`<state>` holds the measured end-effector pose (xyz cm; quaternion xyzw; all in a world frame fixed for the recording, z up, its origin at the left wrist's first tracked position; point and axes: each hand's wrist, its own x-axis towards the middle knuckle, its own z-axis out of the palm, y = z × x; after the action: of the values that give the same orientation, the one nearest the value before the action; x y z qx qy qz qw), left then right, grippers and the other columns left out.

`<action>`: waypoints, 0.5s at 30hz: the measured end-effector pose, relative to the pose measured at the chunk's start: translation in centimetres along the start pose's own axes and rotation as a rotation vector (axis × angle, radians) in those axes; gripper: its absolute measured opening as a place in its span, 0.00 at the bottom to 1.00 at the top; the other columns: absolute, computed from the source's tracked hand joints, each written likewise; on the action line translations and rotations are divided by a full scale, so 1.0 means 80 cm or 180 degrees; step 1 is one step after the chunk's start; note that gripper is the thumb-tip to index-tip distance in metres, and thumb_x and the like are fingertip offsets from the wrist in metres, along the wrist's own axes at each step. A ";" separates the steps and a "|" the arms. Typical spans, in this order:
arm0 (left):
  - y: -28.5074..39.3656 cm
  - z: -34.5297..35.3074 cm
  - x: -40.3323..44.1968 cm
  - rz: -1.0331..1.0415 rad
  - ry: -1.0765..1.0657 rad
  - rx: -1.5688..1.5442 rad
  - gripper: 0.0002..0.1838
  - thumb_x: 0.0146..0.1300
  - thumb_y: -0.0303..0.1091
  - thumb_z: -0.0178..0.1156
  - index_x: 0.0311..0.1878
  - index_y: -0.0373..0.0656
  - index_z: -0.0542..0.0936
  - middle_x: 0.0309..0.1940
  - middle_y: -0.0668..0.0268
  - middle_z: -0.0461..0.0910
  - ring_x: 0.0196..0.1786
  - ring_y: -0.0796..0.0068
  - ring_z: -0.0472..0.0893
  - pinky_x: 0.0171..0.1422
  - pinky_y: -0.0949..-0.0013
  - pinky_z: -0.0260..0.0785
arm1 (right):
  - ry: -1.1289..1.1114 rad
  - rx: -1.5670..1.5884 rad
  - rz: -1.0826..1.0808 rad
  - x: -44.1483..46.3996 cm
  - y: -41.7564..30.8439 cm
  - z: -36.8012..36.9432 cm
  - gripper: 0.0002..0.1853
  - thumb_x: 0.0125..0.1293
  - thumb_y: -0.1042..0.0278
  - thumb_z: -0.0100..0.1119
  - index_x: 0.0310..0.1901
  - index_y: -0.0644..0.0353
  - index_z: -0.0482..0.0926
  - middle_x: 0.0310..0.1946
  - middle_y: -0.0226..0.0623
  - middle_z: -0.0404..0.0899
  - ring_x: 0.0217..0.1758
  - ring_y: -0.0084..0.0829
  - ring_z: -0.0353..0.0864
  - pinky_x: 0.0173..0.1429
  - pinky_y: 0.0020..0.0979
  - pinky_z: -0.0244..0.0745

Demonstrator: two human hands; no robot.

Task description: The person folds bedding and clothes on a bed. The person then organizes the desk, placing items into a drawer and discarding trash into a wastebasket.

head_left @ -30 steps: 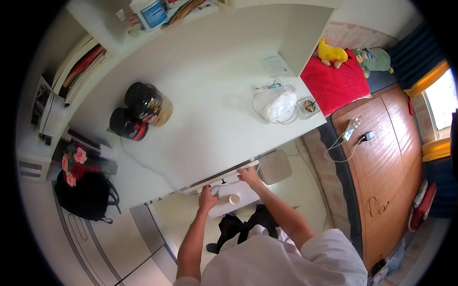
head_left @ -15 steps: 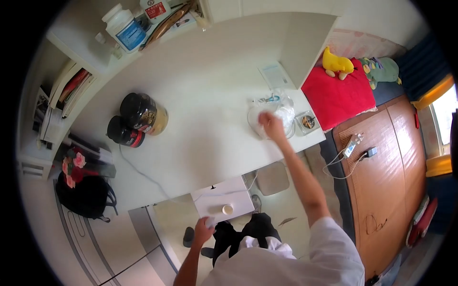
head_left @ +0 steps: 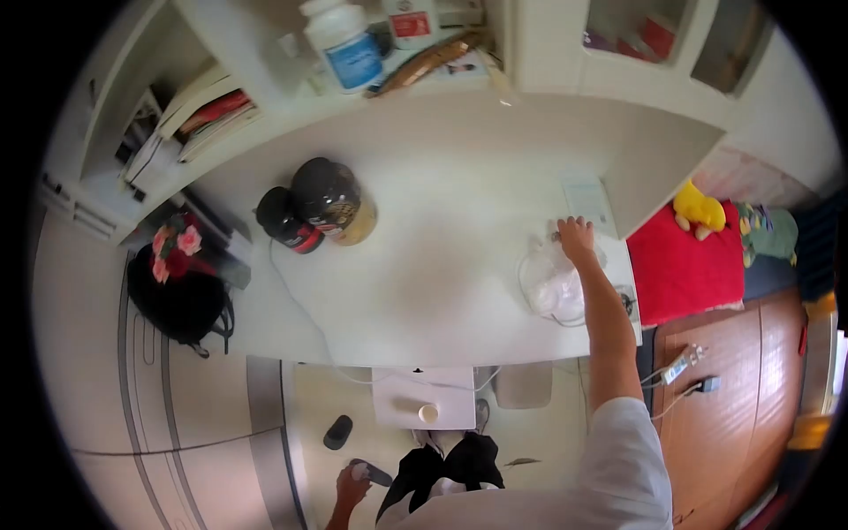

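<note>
My right hand [head_left: 576, 237] reaches over the far rim of a clear plastic bag or lidded dish [head_left: 556, 283] on the right of the white desk [head_left: 424, 309]. Its fingers are bent down and cover the spot where a small blue-handled item lay; what they grip is hidden. Behind that hand lies a pale flat card or packet [head_left: 585, 199]. A glass ashtray [head_left: 626, 301] is partly hidden by my right forearm. Low beside my legs, my left hand [head_left: 352, 486] is closed around a small whitish, see-through thing too blurred to name.
Two black tubs [head_left: 334, 201] stand on the desk's left, with a cable [head_left: 305, 305] running from them over the front edge. A paper cup [head_left: 428, 413] sits on a low white surface [head_left: 389, 402]. Above are shelves with bottles [head_left: 349, 53]; a bed [head_left: 724, 353] is at the right.
My right hand has moved from above the near part of the clear plastic to its far rim, over the blue-handled item. My left hand has lowered toward my side. The view has shifted.
</note>
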<state>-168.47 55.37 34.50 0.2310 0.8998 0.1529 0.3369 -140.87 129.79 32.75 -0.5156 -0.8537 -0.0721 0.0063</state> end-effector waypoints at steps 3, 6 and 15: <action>0.021 -0.004 0.000 -0.0290 0.0005 -0.0341 0.23 0.42 0.33 0.66 0.46 0.42 0.78 0.39 0.55 0.78 0.41 0.53 0.78 0.49 0.56 0.71 | 0.0557 0.1343 0.0067 -0.004 -0.030 -0.065 0.07 0.60 0.66 0.58 0.37 0.59 0.76 0.36 0.37 0.78 0.45 0.38 0.76 0.43 0.40 0.70; -0.003 0.011 0.020 0.0431 0.0170 -0.0182 0.22 0.43 0.33 0.65 0.46 0.41 0.78 0.37 0.57 0.78 0.42 0.55 0.78 0.50 0.56 0.71 | 0.1289 0.2610 -0.0303 -0.027 -0.078 -0.172 0.08 0.61 0.69 0.58 0.36 0.62 0.72 0.27 0.35 0.75 0.33 0.36 0.75 0.36 0.34 0.68; 0.017 0.023 0.022 0.0262 0.0169 -0.0761 0.19 0.46 0.28 0.60 0.46 0.38 0.77 0.34 0.55 0.78 0.28 0.63 0.81 0.30 0.64 0.76 | 0.0508 0.5580 -0.0474 -0.094 -0.199 -0.483 0.13 0.64 0.64 0.59 0.35 0.65 0.70 0.19 0.28 0.67 0.15 0.19 0.67 0.17 0.23 0.62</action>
<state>-167.95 57.63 32.77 0.2218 0.8735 0.2789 0.3316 -153.83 110.92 68.47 -0.2618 -0.6303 0.5725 0.4544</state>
